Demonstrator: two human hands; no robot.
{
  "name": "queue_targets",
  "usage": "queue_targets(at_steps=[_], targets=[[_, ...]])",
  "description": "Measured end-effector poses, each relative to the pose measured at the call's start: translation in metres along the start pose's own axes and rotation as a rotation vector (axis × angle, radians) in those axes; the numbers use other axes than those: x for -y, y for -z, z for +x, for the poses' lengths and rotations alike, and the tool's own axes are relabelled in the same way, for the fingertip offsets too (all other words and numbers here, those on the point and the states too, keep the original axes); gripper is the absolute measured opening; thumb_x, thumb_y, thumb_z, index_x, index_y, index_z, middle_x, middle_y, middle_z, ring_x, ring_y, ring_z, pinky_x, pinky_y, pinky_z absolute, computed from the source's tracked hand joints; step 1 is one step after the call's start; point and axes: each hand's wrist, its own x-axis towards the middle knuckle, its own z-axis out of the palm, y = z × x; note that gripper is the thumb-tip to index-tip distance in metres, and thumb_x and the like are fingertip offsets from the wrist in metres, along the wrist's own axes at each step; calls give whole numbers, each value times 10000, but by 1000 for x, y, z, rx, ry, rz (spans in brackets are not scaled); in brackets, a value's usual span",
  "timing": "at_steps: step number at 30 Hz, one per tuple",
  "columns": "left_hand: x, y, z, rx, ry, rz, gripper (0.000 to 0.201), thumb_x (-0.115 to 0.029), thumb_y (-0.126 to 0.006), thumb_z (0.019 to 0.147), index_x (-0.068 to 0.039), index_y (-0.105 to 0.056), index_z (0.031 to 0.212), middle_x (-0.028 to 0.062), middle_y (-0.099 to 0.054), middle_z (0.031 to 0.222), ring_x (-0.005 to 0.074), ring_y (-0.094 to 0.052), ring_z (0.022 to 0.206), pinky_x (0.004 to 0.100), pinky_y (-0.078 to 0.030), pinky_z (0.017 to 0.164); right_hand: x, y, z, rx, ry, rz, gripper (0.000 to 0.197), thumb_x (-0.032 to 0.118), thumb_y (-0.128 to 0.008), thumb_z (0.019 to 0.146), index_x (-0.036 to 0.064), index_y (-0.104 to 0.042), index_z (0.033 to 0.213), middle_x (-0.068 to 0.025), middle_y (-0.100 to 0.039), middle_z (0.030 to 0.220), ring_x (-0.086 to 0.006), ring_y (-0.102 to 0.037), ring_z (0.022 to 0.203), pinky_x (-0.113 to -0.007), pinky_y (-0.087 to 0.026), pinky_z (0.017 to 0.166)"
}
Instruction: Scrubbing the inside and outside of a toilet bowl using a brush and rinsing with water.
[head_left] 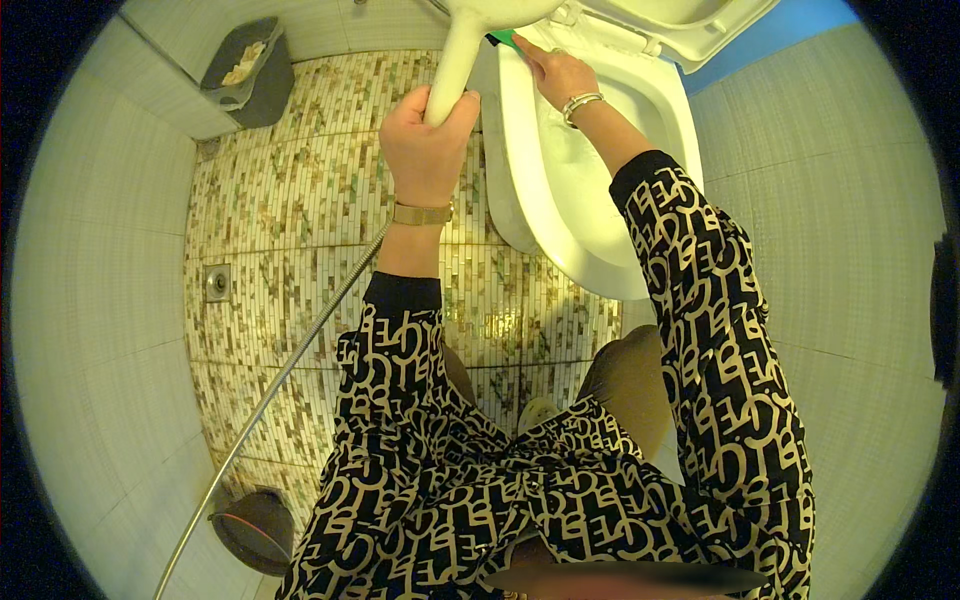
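Note:
My left hand (pixel 428 140) is wrapped round the handle of a white shower head (pixel 462 55), held up beside the far left part of the toilet. The shower's wide head runs out of view at the top edge. A white toilet (pixel 585 255) stands at the right of my left hand, its seat (pixel 640 40) raised. Over the back left of its rim, my right hand (pixel 558 75) presses its fingers on a small green thing with a dark edge (pixel 503 37). Most of that thing is covered or too small to tell its kind.
A metal shower hose (pixel 290 365) runs from the lower left toward my left wrist. At the far left stands a grey bin (pixel 262 95) with crumpled paper. A floor drain (pixel 216 283) lies at the left, a dark bucket (pixel 255 545) lower left. Tiled walls close both sides.

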Motion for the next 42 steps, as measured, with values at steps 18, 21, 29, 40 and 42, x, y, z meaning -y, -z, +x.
queue_targets(at_steps=[18,21,29,40,42], targets=[[-4,-28,-11,99,-25,-8,249,-178,-700,717,-18,-547,604,-29,-482,505,50,-395,473,244,-311,439,-113,4,-89,127,-575,169,578,160,-466,917,302,-245,1432,-226,-639,918,-341,-639,722,-443,-506,651],[-5,-30,-13,108,-27,-29,242,-181,-698,717,-13,-558,615,-23,-497,510,50,-410,479,245,-323,444,-45,-3,-64,95,-331,457,576,183,-476,906,268,-258,1433,-255,-629,931,-377,-623,767,-439,-490,726],[-7,-23,-16,142,-28,95,205,-185,-697,718,-11,-599,672,-14,-515,530,58,-426,492,252,-343,459,-108,20,-72,311,-439,39,569,77,-414,864,146,-288,1415,-239,-640,865,-363,-635,779,-459,-506,712],[-9,-37,-20,232,-50,3,204,-172,-713,731,-14,-594,679,-17,-497,534,59,-419,491,247,-337,457,-178,89,-170,346,-477,-50,549,123,-445,874,203,-348,1409,-228,-640,826,-328,-624,653,-432,-506,645],[-4,-39,-25,249,-9,-41,204,-171,-712,735,-14,-594,678,-18,-493,532,56,-415,489,244,-334,453,-161,103,-191,438,-444,-5,554,119,-451,872,237,-356,1405,-225,-625,754,-324,-615,617,-438,-487,605]])
